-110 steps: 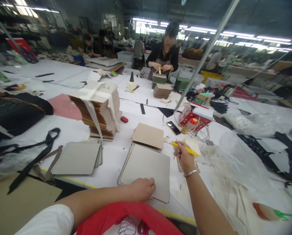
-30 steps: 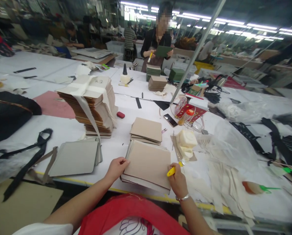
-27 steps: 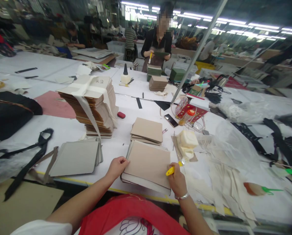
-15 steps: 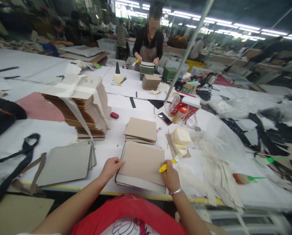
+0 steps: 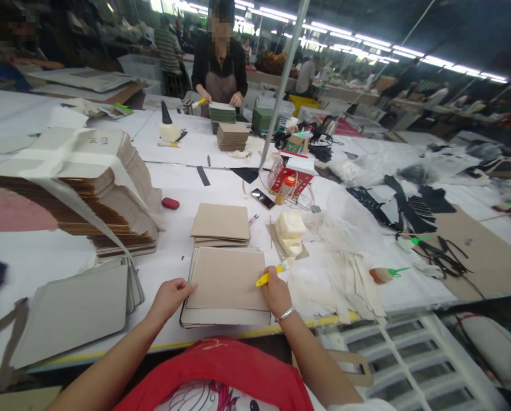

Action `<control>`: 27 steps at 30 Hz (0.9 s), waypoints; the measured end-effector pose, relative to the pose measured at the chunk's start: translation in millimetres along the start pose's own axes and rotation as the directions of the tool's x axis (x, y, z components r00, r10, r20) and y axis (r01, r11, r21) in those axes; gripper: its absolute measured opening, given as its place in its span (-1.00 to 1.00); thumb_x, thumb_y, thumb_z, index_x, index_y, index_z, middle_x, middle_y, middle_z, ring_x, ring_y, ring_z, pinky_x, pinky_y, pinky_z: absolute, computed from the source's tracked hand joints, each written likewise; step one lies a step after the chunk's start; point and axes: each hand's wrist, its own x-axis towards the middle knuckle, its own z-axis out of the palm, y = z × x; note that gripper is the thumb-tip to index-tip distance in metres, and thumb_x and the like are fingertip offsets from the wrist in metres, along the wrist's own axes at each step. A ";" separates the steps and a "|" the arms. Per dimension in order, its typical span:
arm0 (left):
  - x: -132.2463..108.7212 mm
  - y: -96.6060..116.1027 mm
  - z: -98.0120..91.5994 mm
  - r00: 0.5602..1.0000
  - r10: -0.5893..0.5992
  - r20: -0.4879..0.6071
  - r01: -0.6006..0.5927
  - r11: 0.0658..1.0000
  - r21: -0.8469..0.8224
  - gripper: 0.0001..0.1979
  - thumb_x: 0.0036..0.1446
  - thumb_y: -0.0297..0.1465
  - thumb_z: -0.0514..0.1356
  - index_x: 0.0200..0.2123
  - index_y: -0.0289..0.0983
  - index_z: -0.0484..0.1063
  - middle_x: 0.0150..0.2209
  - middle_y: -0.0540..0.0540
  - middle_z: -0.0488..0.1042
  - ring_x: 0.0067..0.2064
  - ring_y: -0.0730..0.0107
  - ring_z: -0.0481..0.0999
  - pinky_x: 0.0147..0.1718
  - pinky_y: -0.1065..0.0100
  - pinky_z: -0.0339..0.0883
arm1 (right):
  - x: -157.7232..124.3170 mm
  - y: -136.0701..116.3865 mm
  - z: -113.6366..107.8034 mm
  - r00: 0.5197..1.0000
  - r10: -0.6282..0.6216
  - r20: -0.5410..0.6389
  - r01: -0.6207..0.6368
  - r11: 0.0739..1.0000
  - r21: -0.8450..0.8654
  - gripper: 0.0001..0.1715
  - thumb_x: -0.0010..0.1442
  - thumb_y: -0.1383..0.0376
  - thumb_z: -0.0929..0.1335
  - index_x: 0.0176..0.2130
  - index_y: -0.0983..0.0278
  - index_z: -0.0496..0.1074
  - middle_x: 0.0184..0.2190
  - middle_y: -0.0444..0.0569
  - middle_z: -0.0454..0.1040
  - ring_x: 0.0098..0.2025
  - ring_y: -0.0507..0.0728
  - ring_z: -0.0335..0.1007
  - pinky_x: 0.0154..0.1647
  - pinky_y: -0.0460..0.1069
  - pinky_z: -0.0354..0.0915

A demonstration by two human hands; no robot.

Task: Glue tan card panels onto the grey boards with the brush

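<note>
A beige cardboard sheet (image 5: 227, 279) lies on top of a low stack of boards, and the lower grey board (image 5: 225, 317) shows beneath its near edge. At the sheet's left edge, my left hand (image 5: 170, 297) is closed, thumb and fingertips pinching it. My right hand (image 5: 278, 292) is closed around a yellow-handled brush (image 5: 264, 278) while resting at the sheet's right edge; the bristles point up and right. Directly behind lies another small pile of beige cardboard (image 5: 221, 221). To its right a cream block-shaped container (image 5: 291, 226) stands on a scrap of board.
A tall strapped stack of boards (image 5: 84, 188) and grey boards (image 5: 76, 302) occupy the left. A phone (image 5: 263, 198), a jar with an orange lid (image 5: 286, 189), fabric strips (image 5: 353, 285) and a glue bottle (image 5: 384, 275) lie rightward. A person (image 5: 219, 68) works across the table.
The view has turned to the right, so the table's things appear farther left. Both hands stay at the sheet's edges, and the brush is still in my right hand.
</note>
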 end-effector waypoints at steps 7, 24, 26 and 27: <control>4.7 1.7 -1.5 0.999 0.016 -0.036 -0.014 0.999 0.049 -0.66 -0.16 -0.13 0.13 -0.70 -0.29 0.29 -0.69 0.05 0.24 -0.56 0.48 0.21 -0.55 0.45 0.02 | 3.9 -2.3 1.9 0.999 0.008 0.054 -0.004 0.997 -0.075 -0.80 0.13 0.39 0.18 -0.17 0.29 0.14 -0.55 -0.13 0.34 -0.57 0.00 0.20 -0.56 -0.10 -0.14; 8.8 10.0 -14.4 1.000 0.021 0.016 -0.024 0.955 0.297 -0.75 -0.11 -0.24 0.14 -0.60 -0.31 0.43 -0.63 -0.01 0.35 -0.51 0.43 0.30 -0.51 0.43 0.07 | 9.4 -14.4 -11.3 0.990 0.022 0.136 0.030 0.929 -0.368 -0.71 0.18 0.16 0.16 -0.16 0.30 0.11 -0.48 0.02 0.43 -0.44 0.16 0.40 -0.54 -0.07 0.00; 9.0 11.5 -16.0 0.999 0.028 0.044 -0.040 0.950 0.311 -0.75 -0.10 -0.25 0.13 -0.60 -0.32 0.43 -0.63 -0.01 0.35 -0.52 0.44 0.30 -0.52 0.43 0.06 | 11.1 -12.6 -14.4 0.992 0.033 0.125 0.016 0.929 -0.370 -0.64 0.18 0.07 0.14 -0.17 0.30 0.11 -0.48 0.02 0.43 -0.43 0.17 0.40 -0.53 -0.06 0.02; 8.4 12.1 -16.4 0.998 0.031 0.059 -0.048 0.948 0.315 -0.75 -0.10 -0.25 0.12 -0.60 -0.32 0.42 -0.63 -0.01 0.35 -0.52 0.44 0.30 -0.52 0.44 0.05 | 11.3 -11.7 -15.6 0.991 0.039 0.127 0.010 0.930 -0.366 -0.62 0.19 0.05 0.14 -0.17 0.29 0.12 -0.48 0.02 0.42 -0.42 0.17 0.40 -0.53 -0.06 0.03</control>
